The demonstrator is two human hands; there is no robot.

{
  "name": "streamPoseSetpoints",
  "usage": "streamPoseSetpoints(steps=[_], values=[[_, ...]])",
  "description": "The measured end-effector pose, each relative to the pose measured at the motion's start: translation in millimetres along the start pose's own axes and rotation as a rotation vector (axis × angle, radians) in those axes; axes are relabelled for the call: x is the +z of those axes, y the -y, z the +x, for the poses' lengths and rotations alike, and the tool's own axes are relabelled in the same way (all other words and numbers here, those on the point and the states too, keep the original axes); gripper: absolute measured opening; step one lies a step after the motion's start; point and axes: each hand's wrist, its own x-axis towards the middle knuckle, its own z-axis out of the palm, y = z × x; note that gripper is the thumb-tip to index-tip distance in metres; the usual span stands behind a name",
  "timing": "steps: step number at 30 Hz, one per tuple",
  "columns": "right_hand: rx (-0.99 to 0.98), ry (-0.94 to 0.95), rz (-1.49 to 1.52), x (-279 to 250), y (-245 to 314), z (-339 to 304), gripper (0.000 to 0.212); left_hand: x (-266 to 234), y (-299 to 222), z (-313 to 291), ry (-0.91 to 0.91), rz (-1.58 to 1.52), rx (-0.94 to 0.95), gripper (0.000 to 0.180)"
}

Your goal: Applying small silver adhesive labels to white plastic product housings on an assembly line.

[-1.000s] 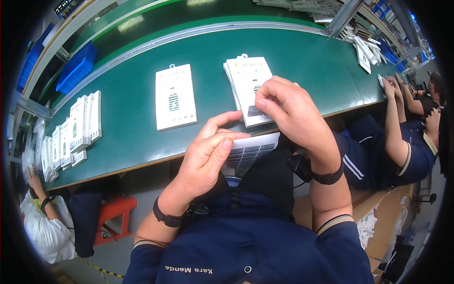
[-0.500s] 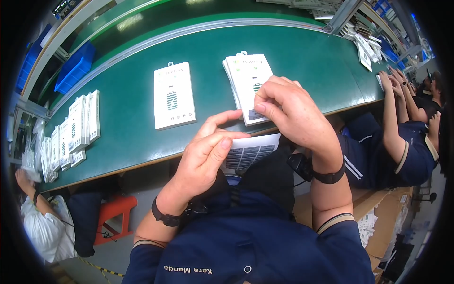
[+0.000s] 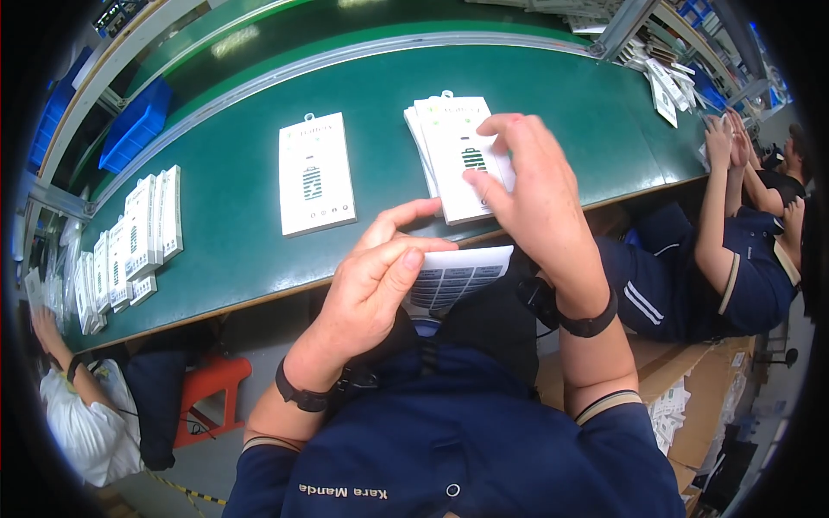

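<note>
My left hand (image 3: 371,289) pinches a sheet of grey stickers (image 3: 462,276) between thumb and fingers just off the table's near edge. Its index fingertip reaches the lower left corner of a white battery box (image 3: 453,160). That box lies slightly askew on top of another white box (image 3: 415,134). Over the right side of the upper box is my right hand (image 3: 540,190), thumb and fingers spread, with nothing visible between them. Part of the box's right edge is hidden beneath it. A second flat battery box (image 3: 315,173) lies to the left on the green table.
Several white boxes (image 3: 134,233) stand stacked at the table's left, near a blue bin (image 3: 138,125). White packages (image 3: 669,91) are heaped at the far right. Other people work on both sides. A red stool (image 3: 211,397) stands below left, a cardboard box (image 3: 704,380) at lower right.
My right hand has opened from a pinch and moved slightly right and up. The dark sticker seen at its fingertips is no longer visible. The left hand stays put.
</note>
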Motion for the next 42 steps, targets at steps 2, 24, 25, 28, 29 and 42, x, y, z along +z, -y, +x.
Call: streamPoseSetpoints(steps=[2, 24, 25, 28, 29, 42], values=[[0.043, -0.111, -0.122, 2, -8, -2, 0.037, 2, -1, -1, 0.006, -0.085, -0.037, 0.034], [0.007, 0.313, 0.817, 33, 68, -15, 0.056, -41, -6, -38, -0.531, -0.291, 0.015, 0.042], [0.009, 0.314, 0.813, 33, 67, -19, 0.056, -36, -9, -34, -0.531, -0.296, 0.016, 0.042], [0.173, 0.241, 0.907, 31, 62, -28, 0.046, -21, -20, -25, -0.56, -0.423, 0.093, 0.031], [0.179, 0.237, 0.899, 28, 59, -29, 0.046, -17, -22, -26, -0.509, -0.376, 0.033, 0.025], [0.027, 0.033, 0.604, 10, 46, -31, 0.013, -11, -10, -20, -0.358, -0.122, -0.046, 0.008]])
